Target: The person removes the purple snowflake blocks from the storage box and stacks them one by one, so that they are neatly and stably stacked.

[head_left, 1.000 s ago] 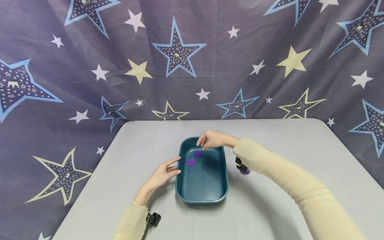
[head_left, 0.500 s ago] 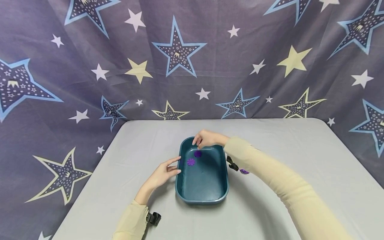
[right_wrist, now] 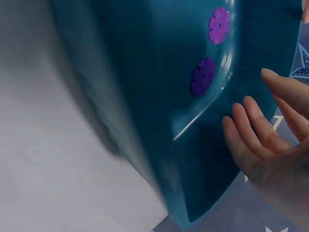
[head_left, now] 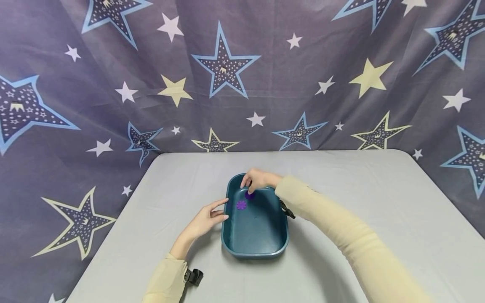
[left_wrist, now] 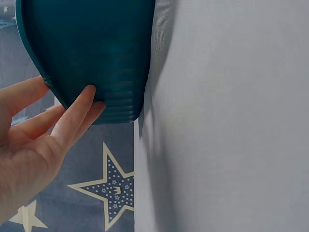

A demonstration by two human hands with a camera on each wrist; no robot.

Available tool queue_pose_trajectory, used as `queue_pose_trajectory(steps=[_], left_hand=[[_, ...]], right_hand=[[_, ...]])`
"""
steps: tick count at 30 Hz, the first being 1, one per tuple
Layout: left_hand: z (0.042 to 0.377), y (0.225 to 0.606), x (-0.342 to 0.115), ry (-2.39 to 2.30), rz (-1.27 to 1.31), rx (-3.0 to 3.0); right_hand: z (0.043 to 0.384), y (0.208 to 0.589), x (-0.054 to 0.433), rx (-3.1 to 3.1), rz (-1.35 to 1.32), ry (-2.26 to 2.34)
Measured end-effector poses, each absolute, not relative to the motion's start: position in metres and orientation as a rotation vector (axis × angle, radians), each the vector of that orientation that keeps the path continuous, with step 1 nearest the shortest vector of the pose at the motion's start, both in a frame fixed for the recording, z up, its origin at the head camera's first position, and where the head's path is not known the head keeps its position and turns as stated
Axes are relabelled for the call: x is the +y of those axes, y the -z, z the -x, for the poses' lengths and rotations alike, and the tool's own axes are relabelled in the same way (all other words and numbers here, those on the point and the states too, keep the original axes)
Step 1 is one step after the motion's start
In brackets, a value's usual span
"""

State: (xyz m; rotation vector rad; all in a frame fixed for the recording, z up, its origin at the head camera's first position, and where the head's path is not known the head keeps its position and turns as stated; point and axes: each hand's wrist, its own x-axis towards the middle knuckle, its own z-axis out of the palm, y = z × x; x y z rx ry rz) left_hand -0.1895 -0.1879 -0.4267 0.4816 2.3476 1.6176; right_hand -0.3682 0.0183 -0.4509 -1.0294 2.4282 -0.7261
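Note:
A teal plastic basin [head_left: 255,255] stands on the table. Two notched purple plastic discs lie on its floor: a lighter disc [head_left: 241,205], and a darker disc [right_wrist: 203,76] nearer the far end, in shade. My right hand [head_left: 257,179] reaches over the far right rim, bent down above the darker disc and partly covering it in the head view. In the right wrist view its fingers [right_wrist: 258,125] spread loosely inside the wall, with nothing between them. My left hand [head_left: 204,220] touches the basin's left side; fingertips [left_wrist: 89,92] rest against the outer wall, one at the rim.
Grey cloth covers the table [head_left: 379,202]. A star-patterned curtain [head_left: 242,101] hangs behind and at both sides. Black wrist cameras, such as the left wrist camera [head_left: 194,276], stick out below the sleeves. The right sleeve [head_left: 322,210] crosses the table's right half.
My right hand has moved left and slightly down toward the darker disc. The sleeve now hides a purple disc seen earlier on the table right of the basin. My left hand stays put.

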Motion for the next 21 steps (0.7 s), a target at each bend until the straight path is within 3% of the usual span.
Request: queue_pose_trajectory(steps=[3, 13, 21], left_hand=[[0.189, 0.427, -0.188, -1.619, -0.473, 2.346], [0.191, 0.430, -0.190, -1.629, -0.489, 2.361], [0.187, 0.423, -0.187, -1.609, -0.471, 2.367]], right_hand=[[0.355, 0.433, 0.016, 2.409, 0.929, 0.691], [0.413, 0.525, 0.020, 2.500, 1.067, 0.484], [0.330, 0.423, 0.023, 2.469, 0.889, 0.432]])
